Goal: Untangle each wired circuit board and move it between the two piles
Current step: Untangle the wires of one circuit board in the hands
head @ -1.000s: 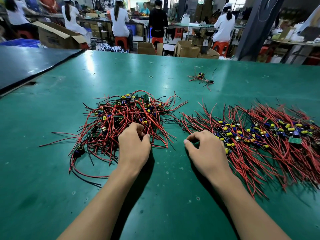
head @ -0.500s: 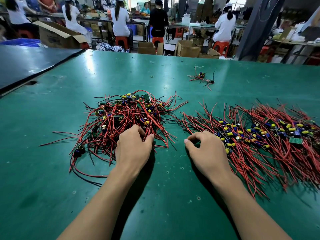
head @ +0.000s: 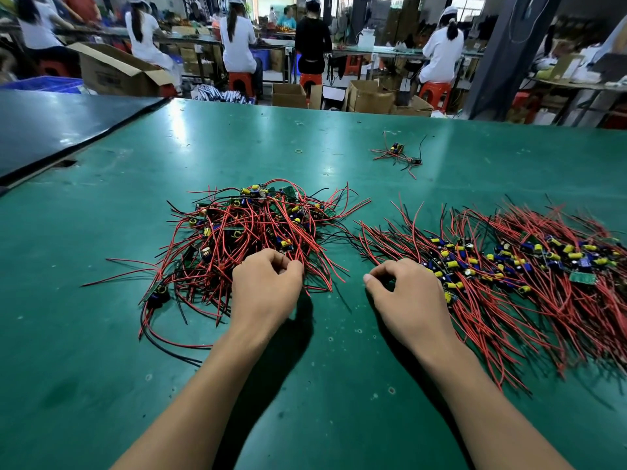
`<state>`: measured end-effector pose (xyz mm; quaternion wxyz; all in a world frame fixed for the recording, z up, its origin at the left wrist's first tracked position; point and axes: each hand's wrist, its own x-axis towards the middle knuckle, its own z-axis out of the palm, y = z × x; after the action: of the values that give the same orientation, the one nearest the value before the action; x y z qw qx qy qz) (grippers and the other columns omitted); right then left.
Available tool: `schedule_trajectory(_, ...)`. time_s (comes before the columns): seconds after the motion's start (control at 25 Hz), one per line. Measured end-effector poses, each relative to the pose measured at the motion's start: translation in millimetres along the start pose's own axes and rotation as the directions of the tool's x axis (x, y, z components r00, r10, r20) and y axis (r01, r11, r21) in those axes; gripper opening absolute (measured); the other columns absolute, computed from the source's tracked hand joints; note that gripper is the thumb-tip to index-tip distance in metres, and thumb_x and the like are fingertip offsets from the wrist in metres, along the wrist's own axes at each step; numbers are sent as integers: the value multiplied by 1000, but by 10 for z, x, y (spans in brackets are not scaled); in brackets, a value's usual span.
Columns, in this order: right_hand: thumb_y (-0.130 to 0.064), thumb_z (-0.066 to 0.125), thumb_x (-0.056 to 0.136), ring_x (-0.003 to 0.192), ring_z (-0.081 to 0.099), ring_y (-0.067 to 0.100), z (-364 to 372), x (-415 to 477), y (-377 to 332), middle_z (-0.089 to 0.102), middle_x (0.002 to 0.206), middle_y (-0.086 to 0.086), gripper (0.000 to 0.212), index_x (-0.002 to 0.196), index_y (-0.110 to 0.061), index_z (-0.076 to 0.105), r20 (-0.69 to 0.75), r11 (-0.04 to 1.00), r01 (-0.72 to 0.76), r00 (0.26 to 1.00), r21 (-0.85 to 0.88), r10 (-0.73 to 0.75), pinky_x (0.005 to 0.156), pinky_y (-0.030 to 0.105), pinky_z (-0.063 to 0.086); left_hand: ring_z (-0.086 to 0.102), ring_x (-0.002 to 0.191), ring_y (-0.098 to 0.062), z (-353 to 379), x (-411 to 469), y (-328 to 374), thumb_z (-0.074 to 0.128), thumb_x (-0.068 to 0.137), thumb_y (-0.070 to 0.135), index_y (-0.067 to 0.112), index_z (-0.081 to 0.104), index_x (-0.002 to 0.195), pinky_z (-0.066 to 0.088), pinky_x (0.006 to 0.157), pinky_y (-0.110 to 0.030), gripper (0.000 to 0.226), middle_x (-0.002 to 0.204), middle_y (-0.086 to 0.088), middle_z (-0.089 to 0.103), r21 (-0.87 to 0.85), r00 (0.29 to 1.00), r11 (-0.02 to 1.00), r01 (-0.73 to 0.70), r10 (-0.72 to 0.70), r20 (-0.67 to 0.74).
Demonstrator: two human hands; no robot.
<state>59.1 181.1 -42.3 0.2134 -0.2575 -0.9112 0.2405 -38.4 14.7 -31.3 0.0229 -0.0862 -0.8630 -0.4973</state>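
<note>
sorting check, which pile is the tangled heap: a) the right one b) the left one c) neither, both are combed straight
b: the left pile is a jumbled mound with wires looping every way, while the right pile has its wires lying roughly parallel.

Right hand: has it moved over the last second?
No. The right hand stays at the near-left edge of the straightened pile, no closer to the stray board.
</note>
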Motion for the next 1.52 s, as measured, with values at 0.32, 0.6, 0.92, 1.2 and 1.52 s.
schedule_trajectory(0.32,-33,67,92,101,61,25,-11,9,-5,70,101,1,14,93,-22,75,18,1000,1,1000,11,-1,96,44,46,37,35,-11,-130,-9,98,68,86,17,10,69,79,23,36,-16,11,64,-4,52,-612,954,736,290,-272,125)
schedule_trajectory(0.6,-34,66,92,98,63,23,-15,1,2,70,98,-1,15,93,-22,75,9,999,-6,1000,36,5,95,45,47,58,61,-5,-124,-88,60,72,86,19,20,78,89,47,62,-22,7,79,6,66,-321,984,935,-148,106,-145)
schedule_trajectory(0.92,-36,75,83,93,59,13,-46,14,-60,64,97,-9,42,124,-31,67,-7,961,184,983,205,-186,91,48,49,65,70,-12,-20,-308,188,74,84,16,16,77,78,54,70,-30,7,75,4,72,-263,957,935,-239,273,100)
schedule_trajectory(1.2,-16,58,76,89,56,11,-36,9,-64,58,98,-2,49,123,-22,73,32,859,400,901,320,-432,83,25,45,57,49,-14,36,-501,280,71,87,16,10,72,77,45,48,-26,12,63,-2,67,-419,841,843,-337,470,269)
schedule_trajectory(1.52,-26,74,74,64,60,3,-166,94,-200,73,81,-8,23,96,-18,72,57,339,-68,998,938,41,60,15,45,42,36,-18,-11,-382,286,58,95,29,-2,64,73,30,42,-22,39,54,-8,58,-608,925,774,176,81,371)
